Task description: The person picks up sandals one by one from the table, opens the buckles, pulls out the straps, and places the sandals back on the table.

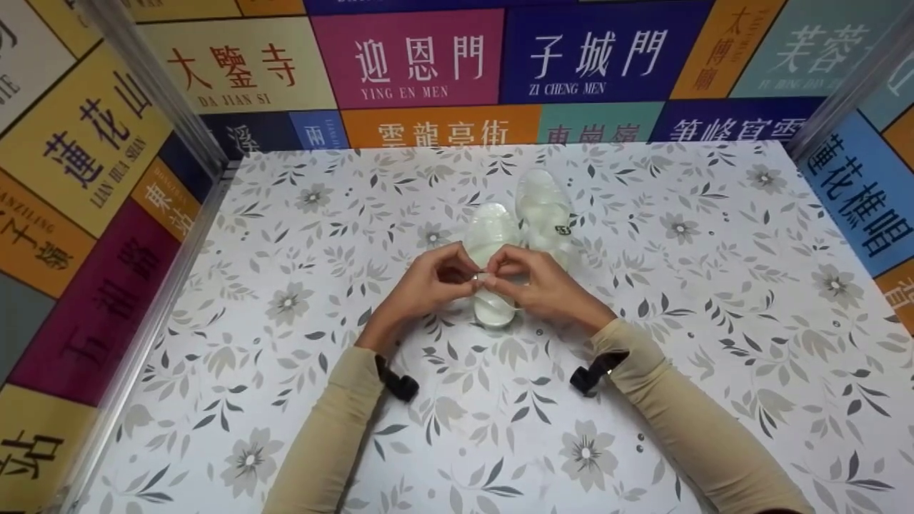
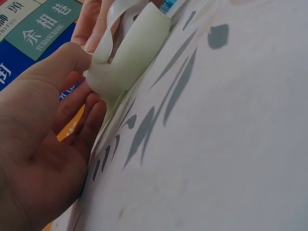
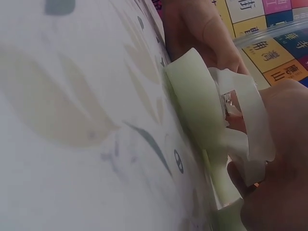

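Note:
A pale green, translucent sandal point(image 1: 493, 223) lies on the table with its toe pointing away, and both hands meet over its ankle strap. My left hand point(image 1: 430, 282) pinches the strap from the left with thumb and fingertips. From the other side, my right hand point(image 1: 546, 287) pinches the strap too, fingertips against those of the left. In the right wrist view a small metal buckle point(image 3: 227, 103) shows within the loop of the strap point(image 3: 255, 115), above the thick heel point(image 3: 195, 98). The fingers partly hide the strap ends.
A matching sandal point(image 1: 541, 193) lies just beyond and to the right, with a dark buckle point(image 1: 563, 230) on its side. A white cloth with grey leaves and flowers covers the table point(image 1: 285, 371). Colourful panels with lettering point(image 1: 410, 61) stand along the back and sides.

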`<state>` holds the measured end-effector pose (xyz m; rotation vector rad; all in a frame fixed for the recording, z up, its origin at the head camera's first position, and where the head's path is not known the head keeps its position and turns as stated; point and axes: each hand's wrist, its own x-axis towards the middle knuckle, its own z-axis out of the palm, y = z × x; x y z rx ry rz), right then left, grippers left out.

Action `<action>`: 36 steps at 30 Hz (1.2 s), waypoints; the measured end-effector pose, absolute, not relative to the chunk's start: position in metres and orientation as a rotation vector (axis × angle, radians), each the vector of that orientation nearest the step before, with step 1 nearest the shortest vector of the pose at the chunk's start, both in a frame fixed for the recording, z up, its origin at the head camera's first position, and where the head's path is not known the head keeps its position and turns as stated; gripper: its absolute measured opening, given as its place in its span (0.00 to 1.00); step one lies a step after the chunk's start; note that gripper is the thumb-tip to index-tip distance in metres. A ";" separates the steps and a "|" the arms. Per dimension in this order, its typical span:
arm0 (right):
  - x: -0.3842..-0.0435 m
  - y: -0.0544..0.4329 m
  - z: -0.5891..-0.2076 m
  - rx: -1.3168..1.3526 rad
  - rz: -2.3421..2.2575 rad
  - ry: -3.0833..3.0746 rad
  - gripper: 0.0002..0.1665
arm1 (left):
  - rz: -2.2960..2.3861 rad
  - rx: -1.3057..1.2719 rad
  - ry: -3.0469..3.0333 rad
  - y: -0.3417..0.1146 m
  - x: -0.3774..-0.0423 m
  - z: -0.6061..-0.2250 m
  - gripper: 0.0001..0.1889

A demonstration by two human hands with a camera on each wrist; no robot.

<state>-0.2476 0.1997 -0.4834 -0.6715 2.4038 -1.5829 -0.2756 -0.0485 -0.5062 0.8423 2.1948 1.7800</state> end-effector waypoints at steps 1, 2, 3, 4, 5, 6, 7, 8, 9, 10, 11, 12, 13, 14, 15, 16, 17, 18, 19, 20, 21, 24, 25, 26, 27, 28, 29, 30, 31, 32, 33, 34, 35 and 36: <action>-0.248 0.200 -0.483 -0.678 -1.579 2.399 0.11 | 1.783 0.848 2.191 -0.048 -0.276 -0.506 0.09; -0.248 0.201 -0.483 -0.685 -1.576 2.395 0.11 | 1.786 0.851 2.188 -0.049 -0.276 -0.507 0.09; -0.248 0.201 -0.483 -0.692 -1.576 2.388 0.10 | 1.788 0.856 2.186 -0.049 -0.276 -0.507 0.09; -0.248 0.201 -0.482 -0.697 -1.573 2.383 0.10 | 1.790 0.860 2.185 -0.048 -0.277 -0.507 0.10; -0.249 0.202 -0.482 -0.701 -1.570 2.380 0.10 | 1.793 0.862 2.182 -0.049 -0.277 -0.507 0.10; -0.249 0.203 -0.482 -0.701 -1.568 2.375 0.09 | 1.795 0.864 2.181 -0.049 -0.277 -0.507 0.10; -0.249 0.203 -0.481 -0.700 -1.569 2.369 0.09 | 1.796 0.866 2.180 -0.049 -0.277 -0.507 0.10; -0.249 0.204 -0.481 -0.693 -1.570 2.364 0.09 | 1.798 0.863 2.176 -0.049 -0.277 -0.507 0.10; -0.249 0.205 -0.480 -0.687 -1.570 2.359 0.10 | 1.799 0.861 2.174 -0.049 -0.277 -0.507 0.10; -0.249 0.205 -0.480 -0.677 -1.567 2.357 0.10 | 1.799 0.858 2.172 -0.049 -0.277 -0.506 0.10; -0.249 0.206 -0.480 -0.661 -1.570 2.348 0.10 | 1.800 0.853 2.170 -0.049 -0.276 -0.506 0.10; -0.249 0.206 -0.479 -0.644 -1.573 2.339 0.10 | 1.798 0.847 2.171 -0.049 -0.276 -0.506 0.10; -0.249 0.206 -0.479 -0.632 -1.573 2.338 0.11 | 1.799 0.841 2.172 -0.049 -0.276 -0.506 0.10; -0.249 0.206 -0.479 -0.613 -1.573 2.336 0.11 | 1.797 0.831 2.176 -0.049 -0.276 -0.506 0.10; -0.249 0.206 -0.479 -0.604 -1.576 2.336 0.12 | 1.796 0.821 2.178 -0.049 -0.275 -0.506 0.10; -0.249 0.205 -0.479 -0.591 -1.580 2.338 0.12 | 1.796 0.812 2.179 -0.049 -0.275 -0.506 0.10; -0.249 0.205 -0.479 -0.583 -1.584 2.340 0.13 | 1.797 0.803 2.178 -0.049 -0.275 -0.506 0.10; -0.249 0.204 -0.479 -0.587 -1.587 2.348 0.13 | 1.797 0.793 2.177 -0.049 -0.275 -0.506 0.10; -0.250 0.203 -0.479 -0.596 -1.585 2.361 0.14 | 1.798 0.786 2.173 -0.049 -0.274 -0.506 0.11; -0.250 0.203 -0.479 -0.605 -1.582 2.373 0.14 | 1.802 0.782 2.162 -0.049 -0.274 -0.506 0.11; -0.250 0.202 -0.479 -0.621 -1.577 2.389 0.15 | 1.801 0.780 2.157 -0.049 -0.274 -0.506 0.11; -0.250 0.201 -0.479 -0.656 -1.530 2.451 0.17 | 1.792 0.801 2.140 -0.049 -0.274 -0.506 0.13; -0.251 0.202 -0.479 -0.659 -1.503 2.482 0.18 | 1.791 0.813 2.133 -0.049 -0.274 -0.506 0.13; -0.251 0.202 -0.478 -0.654 -1.475 2.512 0.19 | 1.790 0.825 2.124 -0.050 -0.274 -0.506 0.14; -0.251 0.202 -0.477 -0.648 -1.445 2.543 0.19 | 1.784 0.835 2.124 -0.050 -0.274 -0.506 0.14; -0.251 0.202 -0.476 -0.642 -1.410 2.577 0.19 | 1.787 0.847 2.113 -0.050 -0.274 -0.506 0.14; -0.251 0.202 -0.475 -0.638 -1.375 2.610 0.18 | 1.789 0.856 2.105 -0.051 -0.274 -0.506 0.14; -0.251 0.202 -0.475 -0.634 -1.346 2.637 0.17 | 1.793 0.861 2.098 -0.051 -0.274 -0.506 0.14; -0.251 0.202 -0.474 -0.631 -1.329 2.655 0.15 | 1.796 0.869 2.093 -0.051 -0.274 -0.506 0.14; -0.251 0.201 -0.473 -0.633 -1.313 2.673 0.14 | 1.797 0.874 2.092 -0.051 -0.274 -0.506 0.14; -0.250 0.201 -0.473 -0.639 -1.305 2.685 0.13 | 1.802 0.874 2.094 -0.051 -0.274 -0.506 0.13; -0.250 0.200 -0.472 -0.645 -1.303 2.692 0.12 | 1.812 0.865 2.100 -0.051 -0.273 -0.506 0.13; -0.250 0.199 -0.472 -0.652 -1.308 2.693 0.11 | 1.824 0.849 2.108 -0.052 -0.273 -0.506 0.12; -0.249 0.198 -0.472 -0.657 -1.318 2.691 0.11 | 1.839 0.828 2.118 -0.052 -0.272 -0.506 0.12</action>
